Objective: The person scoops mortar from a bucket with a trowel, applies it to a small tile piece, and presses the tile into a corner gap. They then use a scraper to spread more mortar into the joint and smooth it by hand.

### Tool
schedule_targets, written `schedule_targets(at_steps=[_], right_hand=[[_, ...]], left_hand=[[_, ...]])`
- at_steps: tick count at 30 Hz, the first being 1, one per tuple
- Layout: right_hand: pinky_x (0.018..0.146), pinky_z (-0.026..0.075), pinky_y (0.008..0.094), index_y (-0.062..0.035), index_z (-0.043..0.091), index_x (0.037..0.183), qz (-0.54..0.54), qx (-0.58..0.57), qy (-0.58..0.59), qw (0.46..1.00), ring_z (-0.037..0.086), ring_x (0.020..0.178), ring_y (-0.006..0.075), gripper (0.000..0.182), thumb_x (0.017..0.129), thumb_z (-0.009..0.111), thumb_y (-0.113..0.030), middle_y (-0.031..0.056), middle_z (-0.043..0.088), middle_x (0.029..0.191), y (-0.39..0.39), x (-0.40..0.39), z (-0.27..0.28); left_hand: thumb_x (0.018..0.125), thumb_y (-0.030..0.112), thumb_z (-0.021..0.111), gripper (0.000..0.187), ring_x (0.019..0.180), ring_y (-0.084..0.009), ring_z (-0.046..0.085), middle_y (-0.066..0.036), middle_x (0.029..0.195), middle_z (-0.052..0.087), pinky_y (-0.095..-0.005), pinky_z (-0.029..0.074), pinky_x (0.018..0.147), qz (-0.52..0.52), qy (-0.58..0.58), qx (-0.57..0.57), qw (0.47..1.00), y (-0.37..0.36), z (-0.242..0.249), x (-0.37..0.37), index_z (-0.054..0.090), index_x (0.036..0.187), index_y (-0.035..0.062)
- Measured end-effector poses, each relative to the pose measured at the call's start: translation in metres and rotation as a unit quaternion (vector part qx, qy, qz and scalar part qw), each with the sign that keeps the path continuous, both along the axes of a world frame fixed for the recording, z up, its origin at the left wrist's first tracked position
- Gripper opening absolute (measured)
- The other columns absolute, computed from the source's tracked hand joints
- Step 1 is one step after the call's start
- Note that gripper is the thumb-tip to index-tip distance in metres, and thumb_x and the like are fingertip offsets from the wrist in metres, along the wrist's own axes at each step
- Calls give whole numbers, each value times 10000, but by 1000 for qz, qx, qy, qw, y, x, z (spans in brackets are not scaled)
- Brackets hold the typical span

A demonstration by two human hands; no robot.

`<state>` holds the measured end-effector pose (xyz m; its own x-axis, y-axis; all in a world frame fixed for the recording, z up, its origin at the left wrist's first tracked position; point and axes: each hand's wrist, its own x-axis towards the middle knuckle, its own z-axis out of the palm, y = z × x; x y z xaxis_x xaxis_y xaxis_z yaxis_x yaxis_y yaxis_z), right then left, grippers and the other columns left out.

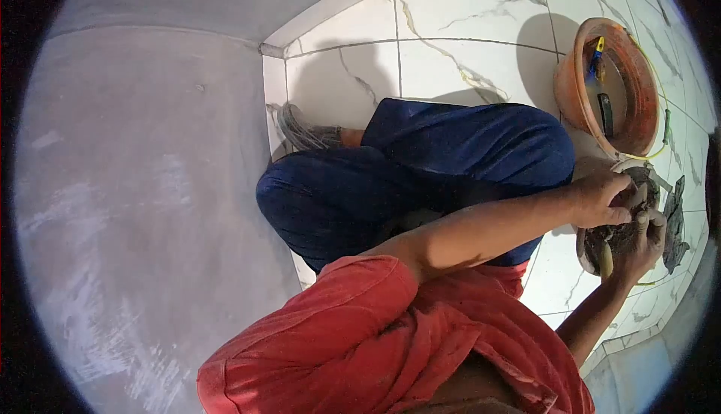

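My left hand [601, 198] reaches across to the right, over a shallow pan [583, 252] of dark, lumpy material [622, 238]. Its fingers are bent in and closed around something too small to make out. Beside it, over the same pan, my right hand [649, 243] has thumb and fingers pinched together; whatever they hold is hidden. A pale, handle-like piece [606, 261] sticks out at the pan's near edge, next to my right wrist. Both hands are close together, and they cover part of the pan.
An orange tub [577, 87] stands beyond the pan, holding a yellow-and-blue-handled brush [598, 50] and a black-handled tool [605, 114]. Crumpled dark sheet material [674, 226] lies right of the pan. My bent legs [466, 144] rest on marble-patterned tiles [458, 61] beside a grey wall [143, 189].
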<state>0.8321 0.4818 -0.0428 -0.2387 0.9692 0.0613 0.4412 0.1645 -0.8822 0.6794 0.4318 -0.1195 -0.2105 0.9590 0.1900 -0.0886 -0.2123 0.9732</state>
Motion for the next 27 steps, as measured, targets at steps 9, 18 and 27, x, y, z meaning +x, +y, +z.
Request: schedule_targets(at_steps=[9,18,27], right_hand=[[781,448,291,-43,595,799,35,1,-34,999,530,796,135,148,822,676,-165,24,587,832,5,3,11],[960,421,404,-68,664,1144,112,277,-109,948,542,1108,315,359,916,627,-343,179,556,1209,-17,-6,21],[1039,355,470,-129,648,1251,148,314,-231,909,473,1226,378,491,876,625,-444,204,486,1356,-26,1,15]], left_hand=[[853,203,676,398,1011,-197,608,-102,1111,650,-353,489,920,-212,-152,-27,965,7,-1,-5,588,1193,16],[1017,208,500,413,1150,-184,564,-95,1260,574,-343,469,1004,-259,-437,-48,860,-7,32,-24,454,1371,0],[1007,285,522,496,1189,-190,552,-100,1321,548,-359,462,1028,-262,-450,-69,851,-7,32,-26,422,1411,15]])
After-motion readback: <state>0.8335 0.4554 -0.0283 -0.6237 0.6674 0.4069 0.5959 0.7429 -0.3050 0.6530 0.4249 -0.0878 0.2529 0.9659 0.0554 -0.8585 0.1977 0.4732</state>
